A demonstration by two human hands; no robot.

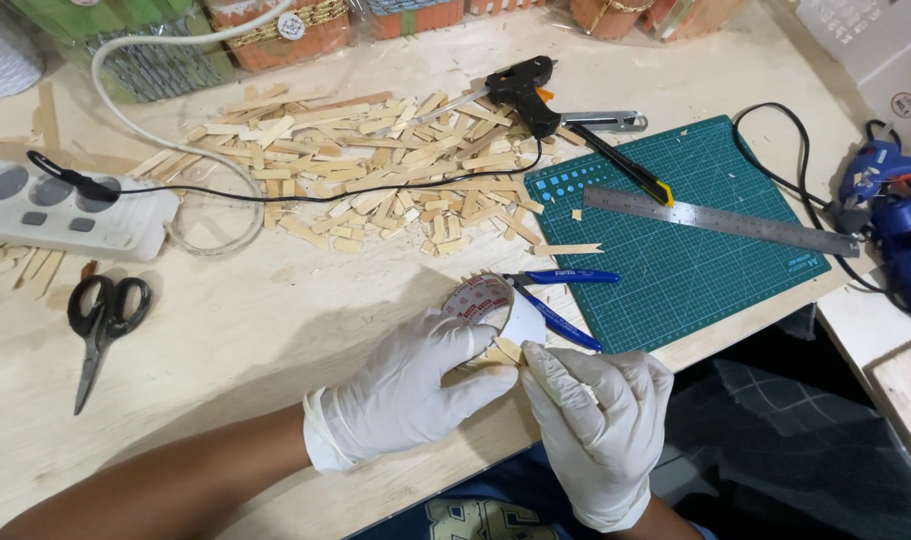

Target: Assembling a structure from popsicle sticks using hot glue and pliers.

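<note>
Both gloved: left hand (410, 385) clamped round tape roll (480, 300), right hand (595, 410) pinching wooden stick (505, 350) beneath it — stick could snap or slip if squeezed unevenly.

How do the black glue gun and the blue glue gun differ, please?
The black glue gun lies at the far edge of the wood pile; the blue glue gun lies at the table's right edge, beyond the green mat. The black one is slimmer; the blue one looks bulkier. Both have black cords and neither is held.
</note>
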